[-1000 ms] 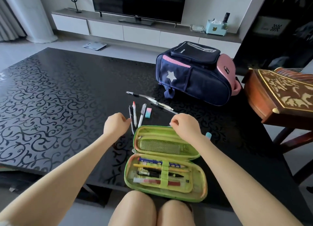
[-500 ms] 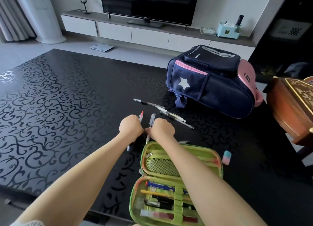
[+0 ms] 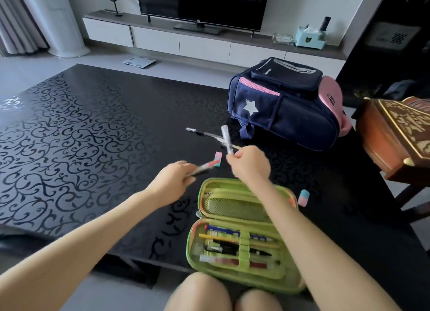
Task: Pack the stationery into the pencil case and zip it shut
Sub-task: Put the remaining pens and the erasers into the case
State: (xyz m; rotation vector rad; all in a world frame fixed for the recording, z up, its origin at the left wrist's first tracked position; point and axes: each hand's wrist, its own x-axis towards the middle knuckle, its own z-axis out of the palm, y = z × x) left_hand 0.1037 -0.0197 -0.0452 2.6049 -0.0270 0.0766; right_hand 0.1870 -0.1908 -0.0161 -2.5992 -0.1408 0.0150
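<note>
Left hand [image 3: 173, 179]: closed around a red-tipped pen [image 3: 204, 168] (blurred; it may hold more than one), lifted off the table, tip pointing up and to the right.
Right hand [image 3: 247, 163]: pinching a clear pen [image 3: 226, 139] near its lower end, shaft standing nearly upright above the fist.
Pencil case [image 3: 242, 236]: lying open at the near edge of the table, directly below and toward the person from both hands; its long axis runs left to right.
Turning relation: both pens point away from the case, so each likely needs swinging crosswise to match the elastic loops; the right hand sits nearer, right over the lid.
Left on the table: two erasers, one [image 3: 218, 157] between the hands, one [image 3: 304, 197] right of the case; more pens [image 3: 202, 133] beyond.
Backpack [image 3: 286, 103]: toward the far right edge.
</note>
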